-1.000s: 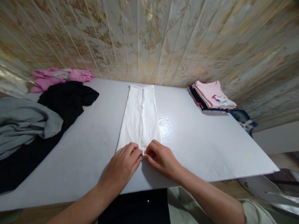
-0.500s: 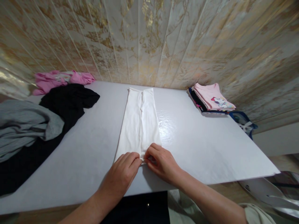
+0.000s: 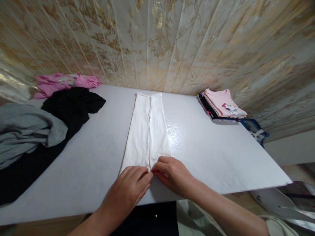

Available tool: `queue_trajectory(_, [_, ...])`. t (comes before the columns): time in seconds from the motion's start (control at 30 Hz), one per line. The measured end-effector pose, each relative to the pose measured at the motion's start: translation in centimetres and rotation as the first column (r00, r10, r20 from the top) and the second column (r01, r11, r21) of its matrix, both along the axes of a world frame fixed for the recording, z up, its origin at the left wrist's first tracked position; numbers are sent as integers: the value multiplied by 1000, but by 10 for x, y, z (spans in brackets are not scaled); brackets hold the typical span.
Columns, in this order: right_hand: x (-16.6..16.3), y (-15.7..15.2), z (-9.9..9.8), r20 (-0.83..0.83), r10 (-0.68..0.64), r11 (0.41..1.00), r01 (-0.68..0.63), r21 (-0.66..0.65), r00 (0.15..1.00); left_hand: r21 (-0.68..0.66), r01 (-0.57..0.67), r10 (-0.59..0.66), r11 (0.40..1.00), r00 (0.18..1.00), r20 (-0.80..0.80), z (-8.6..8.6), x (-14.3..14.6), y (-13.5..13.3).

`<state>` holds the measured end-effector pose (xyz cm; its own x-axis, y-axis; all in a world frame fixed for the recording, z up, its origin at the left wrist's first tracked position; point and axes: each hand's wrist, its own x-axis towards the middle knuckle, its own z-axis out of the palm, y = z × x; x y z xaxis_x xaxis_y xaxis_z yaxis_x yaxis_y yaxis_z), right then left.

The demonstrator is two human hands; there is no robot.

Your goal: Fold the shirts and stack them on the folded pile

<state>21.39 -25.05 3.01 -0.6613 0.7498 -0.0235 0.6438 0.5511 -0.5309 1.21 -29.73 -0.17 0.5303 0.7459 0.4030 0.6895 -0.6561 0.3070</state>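
While the left hand [image 3: 130, 187] closes in a narrow pinch on the near edge of a long, flat, white cloth garment [image 3: 147, 131], the right hand [image 3: 173, 174] nips that edge just beside it (the two nearly touch). The garment stretches ahead of both hands on a glossy white tabletop [image 3: 206, 147]. Left of the left hand lie a crumpled grey cloth [image 3: 27, 131], a black cloth [image 3: 75, 106] and, farther off, a bunched pink cloth [image 3: 50, 85]; beyond and right of the right hand sits a folded stack [image 3: 209, 110] topped by a pale pink printed shirt [image 3: 218, 101].
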Motion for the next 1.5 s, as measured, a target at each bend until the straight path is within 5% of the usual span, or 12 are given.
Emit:
queue_trajectory(0.1, [2,18,12,-18,-17,998,16,-66,1000,16,-1,1,1000,1000,-15,1,2,1])
queue_trajectory(0.23, [-7,63,20,13,-168,985,167,49,986,62,2,-1,998,1000,-14,-1,2,1])
queue_trajectory(0.43, [-33,153,12,67,-314,937,298,184,947,105,-5,6,994,1000,-6,-1,2,3])
queue_trajectory(0.6, [-51,201,5,132,-384,920,366,140,914,78,-18,16,997,1000,24,-3,3,3])
queue_trajectory(1.1, [-63,238,-13,240,-303,953,298,58,922,28,-8,6,1000,998,62,-5,1,6])
queue_trajectory(1.5, [-72,236,-14,241,-378,916,399,-40,894,10,-11,11,1000,998,63,-5,1,6])
